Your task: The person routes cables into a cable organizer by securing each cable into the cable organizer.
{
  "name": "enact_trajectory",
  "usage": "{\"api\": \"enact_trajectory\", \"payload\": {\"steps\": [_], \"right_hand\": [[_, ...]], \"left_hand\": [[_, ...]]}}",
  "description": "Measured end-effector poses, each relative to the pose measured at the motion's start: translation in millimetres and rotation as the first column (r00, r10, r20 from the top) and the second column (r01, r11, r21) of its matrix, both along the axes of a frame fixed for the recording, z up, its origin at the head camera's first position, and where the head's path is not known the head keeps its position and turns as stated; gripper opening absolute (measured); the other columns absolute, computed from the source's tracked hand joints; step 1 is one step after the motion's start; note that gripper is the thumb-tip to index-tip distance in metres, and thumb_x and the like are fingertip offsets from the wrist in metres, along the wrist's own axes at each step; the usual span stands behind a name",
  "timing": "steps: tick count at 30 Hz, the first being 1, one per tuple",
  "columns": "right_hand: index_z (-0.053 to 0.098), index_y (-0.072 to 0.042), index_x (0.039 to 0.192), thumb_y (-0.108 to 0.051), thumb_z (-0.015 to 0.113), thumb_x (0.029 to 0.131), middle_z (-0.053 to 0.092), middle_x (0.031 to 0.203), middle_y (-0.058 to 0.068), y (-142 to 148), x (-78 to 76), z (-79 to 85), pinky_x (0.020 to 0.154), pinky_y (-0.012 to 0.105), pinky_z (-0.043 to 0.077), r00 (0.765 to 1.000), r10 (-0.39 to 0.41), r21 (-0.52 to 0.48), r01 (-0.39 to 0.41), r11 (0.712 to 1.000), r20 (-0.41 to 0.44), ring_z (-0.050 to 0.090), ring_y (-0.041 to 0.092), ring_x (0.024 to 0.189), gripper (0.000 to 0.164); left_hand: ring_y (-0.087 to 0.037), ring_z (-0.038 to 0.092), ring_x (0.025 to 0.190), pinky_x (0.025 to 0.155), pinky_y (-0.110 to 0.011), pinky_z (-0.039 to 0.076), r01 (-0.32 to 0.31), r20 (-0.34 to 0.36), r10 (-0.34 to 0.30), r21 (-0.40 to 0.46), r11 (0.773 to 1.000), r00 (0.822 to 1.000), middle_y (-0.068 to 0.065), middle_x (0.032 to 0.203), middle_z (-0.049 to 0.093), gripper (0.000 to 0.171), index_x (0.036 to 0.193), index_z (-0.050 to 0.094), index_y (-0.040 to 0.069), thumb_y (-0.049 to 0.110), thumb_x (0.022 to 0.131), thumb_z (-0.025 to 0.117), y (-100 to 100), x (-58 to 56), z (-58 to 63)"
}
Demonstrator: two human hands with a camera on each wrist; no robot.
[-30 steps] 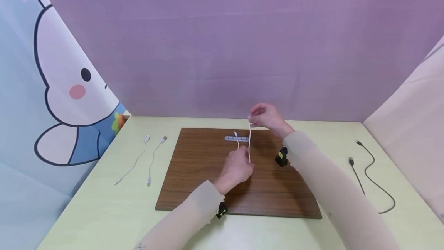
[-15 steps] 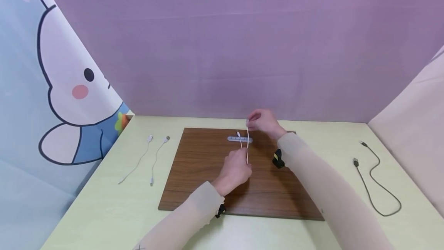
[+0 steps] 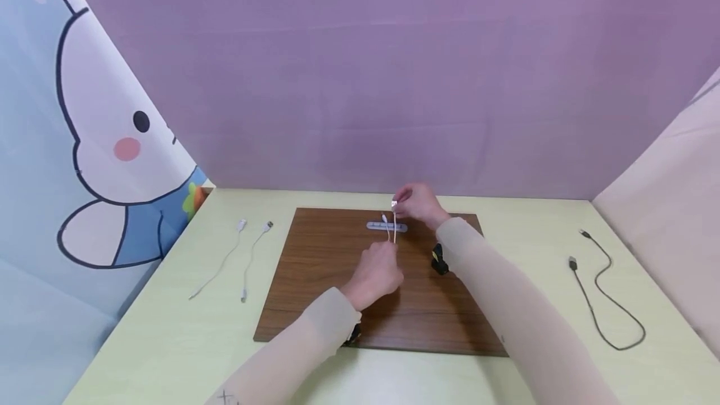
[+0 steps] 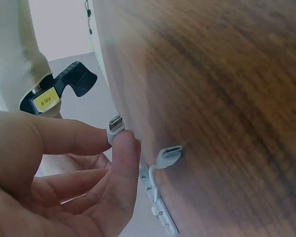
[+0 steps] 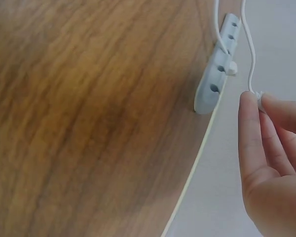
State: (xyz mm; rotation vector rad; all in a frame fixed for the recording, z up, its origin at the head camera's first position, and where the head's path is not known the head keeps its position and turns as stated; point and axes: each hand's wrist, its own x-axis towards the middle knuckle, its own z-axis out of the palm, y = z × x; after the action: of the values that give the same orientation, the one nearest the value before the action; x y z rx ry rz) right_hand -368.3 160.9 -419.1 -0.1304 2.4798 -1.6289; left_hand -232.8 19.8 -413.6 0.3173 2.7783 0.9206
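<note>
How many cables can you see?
5. Two white ones lie on the table's left. One black one lies on the right. One white one sits in the clip holder. One is held by both hands.

From the head view, the left hand (image 3: 375, 272) covers the lower end of the thin white cable (image 3: 395, 229), so its grip there cannot be seen. The pale grey slotted cable holder (image 3: 385, 225) is too small there to tell which slot holds which cable. At the left wrist, the brown wooden board (image 4: 227, 98) blurs up close, and the holder runs off the bottom edge. At the right wrist, the right hand (image 5: 271, 163) is cut by the frame's right and bottom edges, and both cables leave at the top.
</note>
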Motion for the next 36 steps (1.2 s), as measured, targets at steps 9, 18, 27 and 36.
{"api": "enact_trajectory", "payload": {"steps": [9,18,27,36], "right_hand": [[0.064,0.008,0.106,0.010,0.071,0.086,0.064,0.094,0.018,-11.4,-5.0,-5.1,0.076,0.035,0.060,1.000,0.025,0.068,-0.025,0.997,-0.012,0.070,0.029,0.081,0.022],[0.065,0.010,0.104,0.010,0.071,0.087,0.066,0.093,0.019,-14.9,-6.5,-13.0,0.071,0.032,0.060,0.999,0.028,0.119,-0.025,0.993,-0.029,0.072,0.027,0.079,0.018],[0.066,0.004,0.101,0.008,0.071,0.087,0.066,0.096,0.017,-15.2,-6.1,-15.0,0.072,0.030,0.059,0.999,0.006,0.188,0.001,0.982,-0.041,0.069,0.024,0.080,0.015],[0.069,0.001,0.101,0.003,0.071,0.090,0.067,0.097,0.016,-14.3,-0.9,-13.7,0.074,0.032,0.059,0.998,0.017,0.231,-0.004,0.973,-0.053,0.070,0.025,0.084,0.012]], "left_hand": [[-0.021,0.053,0.054,0.046,-0.029,0.042,-0.042,0.063,0.040,0.019,0.999,0.997,-0.009,0.075,0.056,0.012,0.096,0.064,-0.001,-0.003,0.086,0.070,-6.7,-4.7,-3.9],[-0.022,0.053,0.056,0.047,-0.030,0.041,-0.036,0.068,0.038,-0.026,0.999,0.997,-0.009,0.070,0.054,0.010,0.086,0.062,0.002,-0.001,0.084,0.071,-7.4,-4.5,-8.1],[-0.020,0.051,0.053,0.045,-0.029,0.040,-0.009,0.045,0.012,-0.071,0.997,0.999,-0.008,0.068,0.053,0.010,0.083,0.061,0.002,0.000,0.084,0.071,-6.9,-4.6,-4.6],[-0.021,0.052,0.054,0.046,-0.030,0.041,0.020,0.030,-0.015,-0.174,0.985,0.999,-0.007,0.066,0.054,0.009,0.083,0.064,0.002,0.004,0.085,0.072,-1.5,-1.1,-4.2]]}}
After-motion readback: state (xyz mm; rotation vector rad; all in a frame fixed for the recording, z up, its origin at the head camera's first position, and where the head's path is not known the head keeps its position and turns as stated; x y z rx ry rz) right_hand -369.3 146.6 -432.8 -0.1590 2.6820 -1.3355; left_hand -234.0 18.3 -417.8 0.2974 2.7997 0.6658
